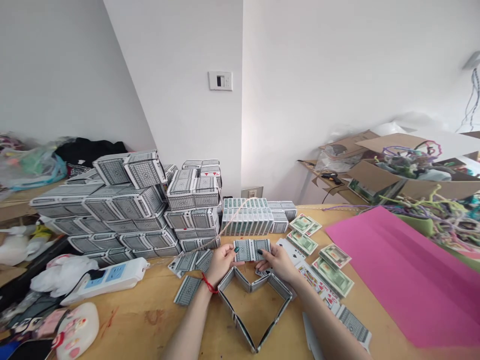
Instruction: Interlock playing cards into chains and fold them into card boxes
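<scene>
Between my two hands is a pair of playing cards [244,248], side by side with their grey patterned backs toward me. My left hand [222,261], with a red string at its wrist, pinches the left end. My right hand [276,261] grips the right end, thumb on top. Just below them a heart-shaped outline of folded cards [240,327] stands on edge on the wooden table [150,320]. Loose cards [187,290] lie left of my left hand. Face-up cards [315,280] are spread beside and partly under my right forearm.
Tall stacks of card-covered blocks [123,205] rise at the back left. Several green card packs [332,275] lie to the right, near a pink sheet [390,280]. A power strip [108,280] is at left; an open cardboard box [408,185] of yarn stands far right.
</scene>
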Tool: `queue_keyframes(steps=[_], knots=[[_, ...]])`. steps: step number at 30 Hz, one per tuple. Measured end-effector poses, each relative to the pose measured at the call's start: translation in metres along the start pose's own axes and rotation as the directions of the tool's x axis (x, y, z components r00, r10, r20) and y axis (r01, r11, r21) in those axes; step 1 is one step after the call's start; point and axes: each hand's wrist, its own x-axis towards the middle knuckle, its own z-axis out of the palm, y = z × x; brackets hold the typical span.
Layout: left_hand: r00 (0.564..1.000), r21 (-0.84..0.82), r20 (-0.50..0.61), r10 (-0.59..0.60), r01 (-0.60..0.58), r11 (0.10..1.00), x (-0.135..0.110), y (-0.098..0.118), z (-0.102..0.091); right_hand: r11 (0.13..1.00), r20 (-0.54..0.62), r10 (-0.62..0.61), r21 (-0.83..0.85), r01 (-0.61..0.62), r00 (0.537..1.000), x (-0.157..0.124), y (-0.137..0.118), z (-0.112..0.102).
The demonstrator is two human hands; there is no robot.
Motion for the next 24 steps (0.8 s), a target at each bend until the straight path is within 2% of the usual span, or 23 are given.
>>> queue_keyframes(steps=[17, 24], knots=[[1.000, 0.019, 0.013, 0.015, -0.015, 1.000, -0.0011, 0.0004, 0.0006, 1.000, 0.042, 0.027, 0.003, -0.027, 0.999, 0.0007, 0.0011, -0.0020], [1.000, 0.000, 0.022, 0.011, -0.011, 1.000, 0.0007, -0.0026, 0.0014, 1.000, -0.055, 0.000, -0.025, -0.002, 0.998, 0.0022, 0.0033, 0.0032]])
